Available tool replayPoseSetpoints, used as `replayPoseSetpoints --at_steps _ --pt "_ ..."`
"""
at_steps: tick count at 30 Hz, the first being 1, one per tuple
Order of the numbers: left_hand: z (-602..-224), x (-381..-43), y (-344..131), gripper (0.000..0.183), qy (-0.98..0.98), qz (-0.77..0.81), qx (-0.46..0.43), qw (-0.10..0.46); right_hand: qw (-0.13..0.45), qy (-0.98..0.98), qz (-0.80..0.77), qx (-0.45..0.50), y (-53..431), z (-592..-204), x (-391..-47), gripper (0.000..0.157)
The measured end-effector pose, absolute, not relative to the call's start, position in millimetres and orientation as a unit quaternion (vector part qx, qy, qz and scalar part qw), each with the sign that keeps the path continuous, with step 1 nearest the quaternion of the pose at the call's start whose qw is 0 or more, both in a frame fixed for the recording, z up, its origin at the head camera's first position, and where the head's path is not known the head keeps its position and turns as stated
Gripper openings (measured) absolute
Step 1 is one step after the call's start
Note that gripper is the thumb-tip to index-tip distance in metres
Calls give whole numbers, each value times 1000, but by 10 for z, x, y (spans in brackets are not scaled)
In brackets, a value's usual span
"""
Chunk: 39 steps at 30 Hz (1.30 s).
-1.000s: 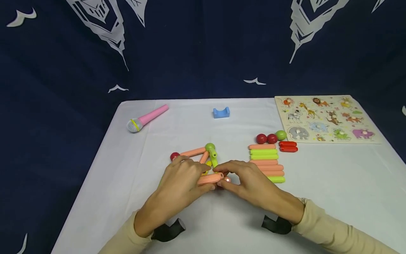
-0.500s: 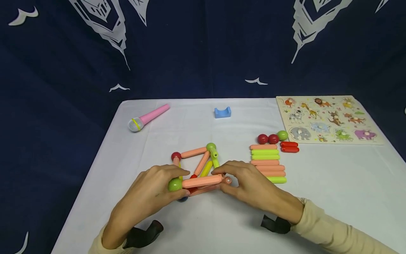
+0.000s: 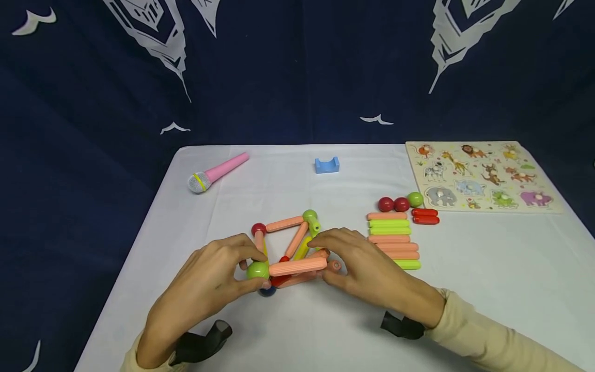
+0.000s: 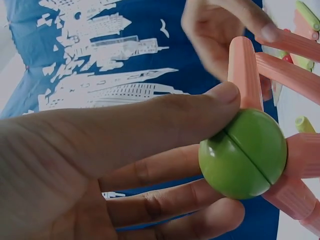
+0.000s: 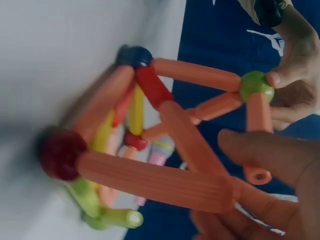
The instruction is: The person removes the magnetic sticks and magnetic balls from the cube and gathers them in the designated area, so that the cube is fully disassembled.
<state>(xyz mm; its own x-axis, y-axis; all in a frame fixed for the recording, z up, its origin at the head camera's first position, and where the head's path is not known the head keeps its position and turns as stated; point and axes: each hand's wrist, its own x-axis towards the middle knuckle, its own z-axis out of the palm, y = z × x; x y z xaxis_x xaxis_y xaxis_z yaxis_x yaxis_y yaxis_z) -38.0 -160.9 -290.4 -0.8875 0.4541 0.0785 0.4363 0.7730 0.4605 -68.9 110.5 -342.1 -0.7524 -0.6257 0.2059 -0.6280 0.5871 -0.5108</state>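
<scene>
Head view: left hand (image 3: 209, 271) and right hand (image 3: 367, 258) face each other across the stick frame (image 3: 295, 241).
Left grip: thumb and fingers pinch the green ball (image 3: 257, 270); dark blue ball (image 3: 267, 292) sits lower, linked to it by a rod.
Salmon rod (image 3: 297, 266): runs from the left grip toward the right hand, long axis roughly crosswise.
Rod's far end: nearer the right hand, just beside its fingertips.
Right grip: fingers about the rod ends; cannot tell whether any is clamped.
</scene>
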Motion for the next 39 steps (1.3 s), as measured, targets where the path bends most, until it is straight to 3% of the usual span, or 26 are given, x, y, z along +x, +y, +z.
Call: replayPoseSetpoints --at_steps 4,8,20,28,33,36,39 --pt "-2892 -390 -1632 17 934 253 250 23 70 -852 307 418 1016 -3326 -665 44" --pt "-2898 -390 -1638 16 929 270 250 32 106 -811 312 483 914 -3297 -653 36" --pt "-2906 -389 -1620 20 930 268 249 31 71 -813 287 502 958 -3305 -668 27" --pt "-2930 -388 -1615 25 934 266 237 25 81 -813 337 468 1280 -3285 -636 27" --pt "-2925 -396 -1619 26 932 275 233 29 113 -846 330 404 1658 -3314 -560 35" --pt "-2919 -396 -1626 26 931 279 233 28 121 -872 313 358 1879 -3415 -515 24" --pt "-2917 -397 -1632 26 931 282 231 30 114 -901 276 313 2058 -3583 -473 36"
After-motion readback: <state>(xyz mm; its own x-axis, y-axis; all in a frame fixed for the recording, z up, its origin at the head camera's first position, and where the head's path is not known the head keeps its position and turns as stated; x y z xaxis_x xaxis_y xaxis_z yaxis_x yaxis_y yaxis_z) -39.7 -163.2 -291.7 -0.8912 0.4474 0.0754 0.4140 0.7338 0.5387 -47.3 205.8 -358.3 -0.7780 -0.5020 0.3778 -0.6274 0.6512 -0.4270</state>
